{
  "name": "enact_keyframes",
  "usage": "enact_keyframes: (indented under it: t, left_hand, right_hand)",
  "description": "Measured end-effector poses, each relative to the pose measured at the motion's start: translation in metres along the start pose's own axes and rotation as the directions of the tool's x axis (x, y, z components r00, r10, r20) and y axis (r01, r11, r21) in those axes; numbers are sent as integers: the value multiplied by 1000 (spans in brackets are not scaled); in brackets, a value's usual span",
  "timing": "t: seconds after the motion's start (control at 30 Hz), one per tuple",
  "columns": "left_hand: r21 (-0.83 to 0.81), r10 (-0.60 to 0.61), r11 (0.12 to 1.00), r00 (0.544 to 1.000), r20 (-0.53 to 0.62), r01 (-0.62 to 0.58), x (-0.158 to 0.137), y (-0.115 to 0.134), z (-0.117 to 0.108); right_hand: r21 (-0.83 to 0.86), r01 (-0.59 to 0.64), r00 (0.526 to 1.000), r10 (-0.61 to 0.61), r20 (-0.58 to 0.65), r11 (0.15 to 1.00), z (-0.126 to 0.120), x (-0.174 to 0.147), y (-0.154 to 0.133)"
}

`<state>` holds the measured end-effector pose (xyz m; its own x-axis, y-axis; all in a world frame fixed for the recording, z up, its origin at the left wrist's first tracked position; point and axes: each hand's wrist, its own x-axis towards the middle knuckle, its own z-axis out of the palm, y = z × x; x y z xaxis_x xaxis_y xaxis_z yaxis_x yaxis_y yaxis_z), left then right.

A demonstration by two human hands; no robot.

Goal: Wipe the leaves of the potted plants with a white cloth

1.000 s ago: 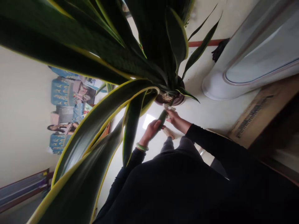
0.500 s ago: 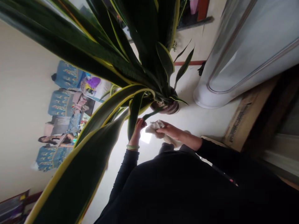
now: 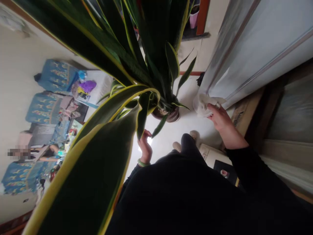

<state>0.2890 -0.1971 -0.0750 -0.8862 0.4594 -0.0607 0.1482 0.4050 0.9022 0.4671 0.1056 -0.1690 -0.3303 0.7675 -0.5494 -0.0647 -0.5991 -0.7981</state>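
A tall snake plant (image 3: 156, 75) with yellow-edged leaves grows from a brown pot (image 3: 173, 116) on the floor. My left hand (image 3: 145, 143) is below the pot in view, fingers curled at the tips of its low leaves. A dark leaf (image 3: 143, 119) partly covers that hand, and a small leaf (image 3: 160, 126) has its tip at the fingertips. The exact grip is partly hidden. Out to the right, my right hand (image 3: 221, 120) is closed around a crumpled white cloth (image 3: 207, 104), apart from the plant.
A tall, pale rounded cabinet (image 3: 254, 49) stands right of the pot, with a cardboard box (image 3: 241, 114) beside it. One very large leaf (image 3: 97, 169) reaches close to my view at lower left. Farther left, a person sits among blue-covered seats (image 3: 44, 107).
My right hand has moved right with the cloth, away from the low leaves. My left hand stays by the leaf tips, its wrist more bent. The view has shifted somewhat.
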Motion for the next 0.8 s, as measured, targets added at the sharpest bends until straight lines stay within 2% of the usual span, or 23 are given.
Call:
enact_keyframes:
  t: [0.03, 0.07, 0.13, 0.17, 0.23, 0.27, 0.33, 0.37, 0.4, 0.5, 0.57, 0.7, 0.8]
  left_hand:
    - [-32, 77, 996, 997, -33, -78, -8, 6, 1]
    - [-32, 127, 992, 991, 33, -126, -13, 13, 3]
    - [-7, 117, 993, 956, 269, -120, -15, 27, 14]
    - [3, 51, 998, 927, 371, -56, -11, 32, 25]
    - [-27, -144, 982, 842, 520, 184, 4, 38, 57]
    - [-61, -246, 941, 797, 551, 332, 14, 38, 77]
    - [-140, -427, 787, 694, 579, 601, 36, 34, 122]
    - [-163, -509, 698, 643, 573, 698, 46, 30, 144]
    - [-182, -572, 636, 616, 541, 750, 56, 26, 165]
    - [-208, -654, 583, 605, 454, 786, 77, 16, 218]
    - [-237, -695, 561, 607, 385, 793, 83, 10, 242]
    - [-332, -764, 493, 582, 277, 804, 78, -1, 263]
    - [-396, -776, 456, 574, 260, 797, 63, -7, 265]
  right_hand:
    - [-19, -22, 1000, 22, -2, 1000, 1, 9, -3]
    - [-39, -48, 999, 48, 2, 998, 3, 19, -5]
    - [-83, -99, 995, 101, 25, 992, 10, 40, -9]
    - [-109, -124, 991, 129, 41, 986, 16, 51, -11]
    - [-169, -172, 979, 187, 80, 971, 26, 69, -15]
    - [-203, -190, 971, 214, 106, 961, 30, 77, -18]
    - [-286, -230, 945, 284, 162, 930, 36, 89, -23]
    - [-326, -251, 925, 325, 198, 912, 37, 94, -26]
    - [-360, -272, 898, 370, 238, 892, 37, 98, -29]
    - [-426, -345, 806, 497, 322, 836, 33, 112, -39]
    - [-444, -394, 759, 558, 336, 805, 31, 122, -45]
    - [-491, -437, 702, 627, 338, 754, 28, 142, -48]
    - [-577, -377, 709, 626, 323, 724, 29, 150, -43]
